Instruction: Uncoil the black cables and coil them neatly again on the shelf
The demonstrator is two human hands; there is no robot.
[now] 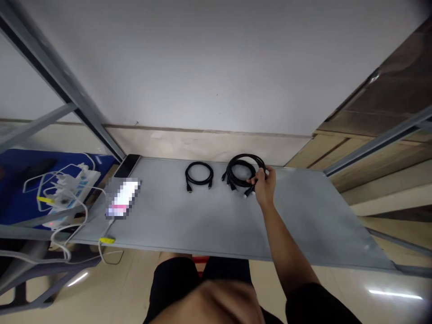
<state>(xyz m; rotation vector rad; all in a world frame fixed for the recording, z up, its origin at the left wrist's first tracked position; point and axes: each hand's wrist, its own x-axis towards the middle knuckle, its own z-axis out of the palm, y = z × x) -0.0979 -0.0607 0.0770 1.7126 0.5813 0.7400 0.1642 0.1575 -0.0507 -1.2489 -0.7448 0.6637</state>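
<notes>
My right hand is closed on the right side of some coiled black cables, with the fingers around the loops. Several plug ends stick out from the coils towards the front, one with a bright metal tip. To the left, a single coiled black cable lies on the grey shelf, apart from the others, with its two plugs pointing towards me. Close to the camera at the bottom, my left hand is a blur above my lap, so its fingers cannot be made out.
On the left, a lit phone, pixelated, is plugged into a white charging cable; a dark phone lies behind it. A crowded power strip sits on a blue surface. Metal posts frame the shelf, with a wall behind.
</notes>
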